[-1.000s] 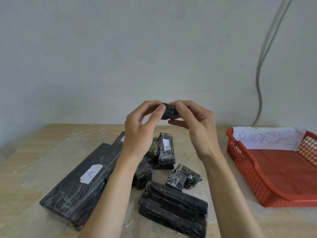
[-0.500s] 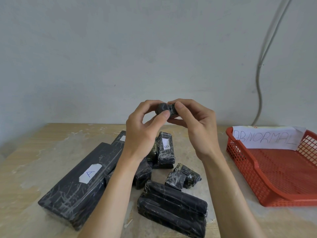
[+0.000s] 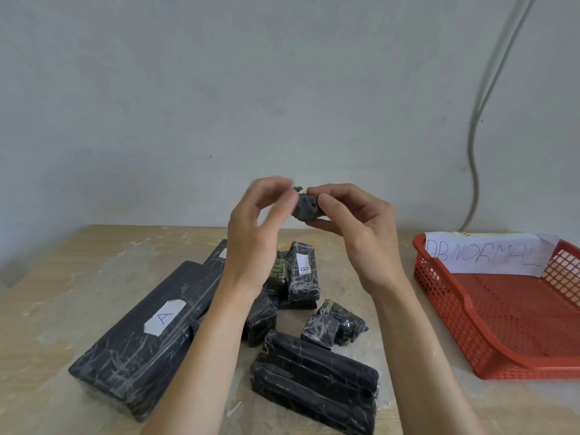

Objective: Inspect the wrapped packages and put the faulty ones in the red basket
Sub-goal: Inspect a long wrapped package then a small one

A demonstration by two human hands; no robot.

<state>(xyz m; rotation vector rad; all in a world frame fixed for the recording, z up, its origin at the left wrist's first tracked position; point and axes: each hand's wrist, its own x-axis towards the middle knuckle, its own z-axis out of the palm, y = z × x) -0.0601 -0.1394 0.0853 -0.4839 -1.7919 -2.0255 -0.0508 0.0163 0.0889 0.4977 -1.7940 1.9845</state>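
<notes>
Package [image 3: 306, 209] in right hand [image 3: 356, 227] grip (left hand [image 3: 252, 237] blurred)

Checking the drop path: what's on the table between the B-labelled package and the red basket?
Head view: nothing but bare table; the right forearm crosses above, hiding part.

One wide-angle camera, worn on the person's head, faces forward and slightly down across the table [image 3: 62, 277] to the wall [image 3: 188, 89]. It sits close: the forearms [image 3: 204, 356] enter from the bottom edge.
</notes>
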